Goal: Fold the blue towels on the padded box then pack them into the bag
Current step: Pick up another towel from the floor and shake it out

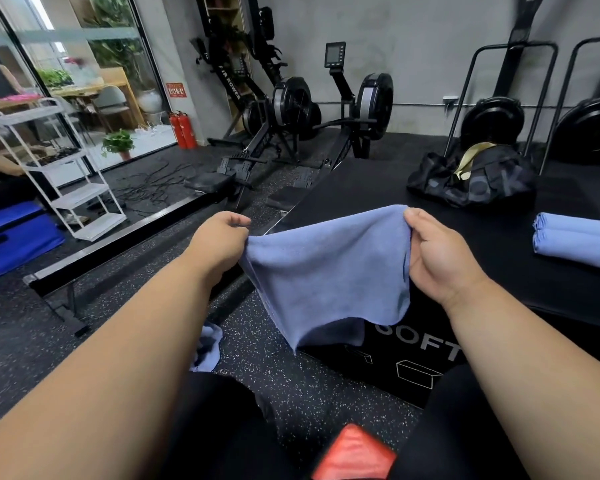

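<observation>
Your left hand (pixel 222 237) and right hand (pixel 433 252) pinch a towel (pixel 329 271) mid-air; two folded towels (pixel 575 239) wait (bag (pixel 471 178) unpacked, apparently).

Gym corner with rowing machines and a glazed wall

Grey concrete wall (pixel 413 46) behind; black speckled rubber floor (pixel 274 382); two black rowing machines (pixel 291 109) stand near the wall, a third stored upright beside them; a monitor (pixel 335 54) on an arm above the right-hand rower; two red fire extinguishers (pixel 182 129) at the foot of the glass wall (pixel 84 81), daylight and greenery beyond it; a potted plant (pixel 118 143) on the floor; a white tiered shelf cart (pixel 59 174) at left; blue mats (pixel 14 237) beside it; black cables (pixel 149 183) lie loose.
</observation>
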A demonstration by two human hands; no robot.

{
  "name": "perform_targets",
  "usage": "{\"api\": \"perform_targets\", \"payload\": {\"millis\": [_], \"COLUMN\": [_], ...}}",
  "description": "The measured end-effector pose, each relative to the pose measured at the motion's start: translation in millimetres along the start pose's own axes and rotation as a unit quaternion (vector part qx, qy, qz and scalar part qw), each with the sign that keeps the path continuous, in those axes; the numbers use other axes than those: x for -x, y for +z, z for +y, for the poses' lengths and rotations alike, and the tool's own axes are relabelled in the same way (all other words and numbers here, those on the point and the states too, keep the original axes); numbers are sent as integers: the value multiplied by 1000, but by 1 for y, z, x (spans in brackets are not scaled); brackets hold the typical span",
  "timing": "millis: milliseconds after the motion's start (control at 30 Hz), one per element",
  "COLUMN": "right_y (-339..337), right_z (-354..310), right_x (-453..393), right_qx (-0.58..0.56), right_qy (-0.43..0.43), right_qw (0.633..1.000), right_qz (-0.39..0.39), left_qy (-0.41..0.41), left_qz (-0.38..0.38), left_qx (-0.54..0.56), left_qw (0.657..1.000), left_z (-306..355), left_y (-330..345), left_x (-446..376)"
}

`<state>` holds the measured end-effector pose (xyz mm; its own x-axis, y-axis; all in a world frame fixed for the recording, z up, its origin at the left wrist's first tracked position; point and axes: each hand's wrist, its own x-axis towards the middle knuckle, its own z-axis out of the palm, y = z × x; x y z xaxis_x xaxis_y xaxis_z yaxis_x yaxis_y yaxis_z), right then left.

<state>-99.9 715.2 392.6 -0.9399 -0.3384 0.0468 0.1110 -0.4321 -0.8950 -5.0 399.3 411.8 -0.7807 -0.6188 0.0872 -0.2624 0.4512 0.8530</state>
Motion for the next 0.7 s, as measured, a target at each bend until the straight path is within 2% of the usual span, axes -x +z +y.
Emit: {"api": "perform_targets", "payload": {"millis": [133,333,500,633,700], "right_y": [-7,-16,-28,-36,-39], "right_z": [-5,-18,-28,-33,-34], "right_x": [1,-1,-4,-4,-6], "right_qx": [8,14,60,92,77], "right_qy": [-19,-43,-52,-60,-53], "right_qw": [1000,998,996,991,994], "right_qz": [8,31,50,69,65], "left_qy": [-22,3,13,25,63], "left_qz": [-33,-77,-94,-174,-209], "left_qx": [113,239,213,213,152], "left_qw": [993,968,972,961,964], "left_z": [7,28,41,39,35], "left_y": [10,27,37,27,18], "left_x": [-3,-2,0,1,-1]}}
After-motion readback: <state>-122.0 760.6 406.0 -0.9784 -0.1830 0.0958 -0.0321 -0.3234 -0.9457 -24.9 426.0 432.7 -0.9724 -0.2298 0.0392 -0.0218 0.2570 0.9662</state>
